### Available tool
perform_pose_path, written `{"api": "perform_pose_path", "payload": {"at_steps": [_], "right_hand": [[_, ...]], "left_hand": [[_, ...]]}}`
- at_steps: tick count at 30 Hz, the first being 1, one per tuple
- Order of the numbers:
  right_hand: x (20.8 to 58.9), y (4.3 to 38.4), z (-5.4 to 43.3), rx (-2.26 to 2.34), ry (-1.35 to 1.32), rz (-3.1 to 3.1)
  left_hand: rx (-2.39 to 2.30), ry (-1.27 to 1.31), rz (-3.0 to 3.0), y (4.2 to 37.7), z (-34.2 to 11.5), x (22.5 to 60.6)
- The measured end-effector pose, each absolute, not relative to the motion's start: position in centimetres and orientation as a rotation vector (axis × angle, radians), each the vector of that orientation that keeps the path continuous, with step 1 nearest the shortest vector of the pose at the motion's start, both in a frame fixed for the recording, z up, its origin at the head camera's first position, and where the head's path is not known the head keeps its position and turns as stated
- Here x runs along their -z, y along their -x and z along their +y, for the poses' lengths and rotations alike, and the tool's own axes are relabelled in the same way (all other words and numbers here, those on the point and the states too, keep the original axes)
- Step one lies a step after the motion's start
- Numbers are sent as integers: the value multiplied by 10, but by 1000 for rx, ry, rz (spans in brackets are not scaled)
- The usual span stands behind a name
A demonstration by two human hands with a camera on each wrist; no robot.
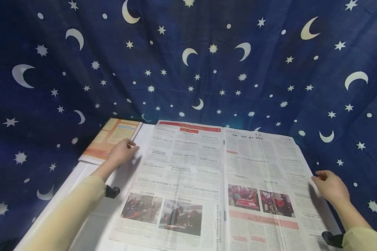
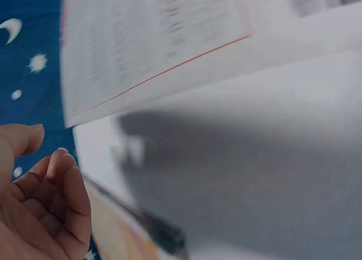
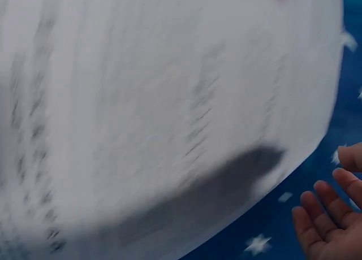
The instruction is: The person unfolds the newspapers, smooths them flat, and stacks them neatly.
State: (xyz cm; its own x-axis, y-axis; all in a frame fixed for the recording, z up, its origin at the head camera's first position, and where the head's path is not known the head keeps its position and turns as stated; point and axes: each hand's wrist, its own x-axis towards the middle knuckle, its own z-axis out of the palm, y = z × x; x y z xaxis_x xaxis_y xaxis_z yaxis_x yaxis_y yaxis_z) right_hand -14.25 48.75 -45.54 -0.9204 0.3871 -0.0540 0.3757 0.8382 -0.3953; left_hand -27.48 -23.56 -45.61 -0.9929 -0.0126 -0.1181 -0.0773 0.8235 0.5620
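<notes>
An opened newspaper (image 1: 191, 181) lies spread across the white table, with a fold down its middle and photos on the lower half of both pages. My left hand (image 1: 122, 152) hovers just left of the paper's edge, its fingers loosely bent around nothing; the left wrist view shows the thumb apart from the fingers. On the other side, my right hand (image 1: 331, 185) is beside the right page's edge. In the right wrist view its relaxed fingers (image 3: 321, 215) are apart from the newspaper (image 3: 141, 113) and hold nothing.
An orange printed booklet or folded paper (image 1: 102, 137) lies at the table's back left corner, partly behind my left hand. White tabletop (image 1: 94, 205) shows left of the newspaper. A dark blue cloth (image 1: 176, 62) with moons and stars hangs behind and around the table.
</notes>
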Motion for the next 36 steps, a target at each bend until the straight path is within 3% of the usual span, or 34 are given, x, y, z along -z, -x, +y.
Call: {"api": "perform_pose_path", "payload": {"at_steps": [7, 20, 27, 36], "right_hand": [[442, 162, 422, -729, 263, -2920], [442, 201, 230, -1324, -249, -2912], [451, 194, 131, -1585, -505, -2970], [464, 193, 56, -1764, -688, -2981]], "left_hand": [[-1016, 51, 2982, 270, -259, 441], [-801, 309, 3005, 255, -341, 461], [-702, 435, 2958, 253, -362, 468], [-652, 488, 2918, 255, -373, 474]]}}
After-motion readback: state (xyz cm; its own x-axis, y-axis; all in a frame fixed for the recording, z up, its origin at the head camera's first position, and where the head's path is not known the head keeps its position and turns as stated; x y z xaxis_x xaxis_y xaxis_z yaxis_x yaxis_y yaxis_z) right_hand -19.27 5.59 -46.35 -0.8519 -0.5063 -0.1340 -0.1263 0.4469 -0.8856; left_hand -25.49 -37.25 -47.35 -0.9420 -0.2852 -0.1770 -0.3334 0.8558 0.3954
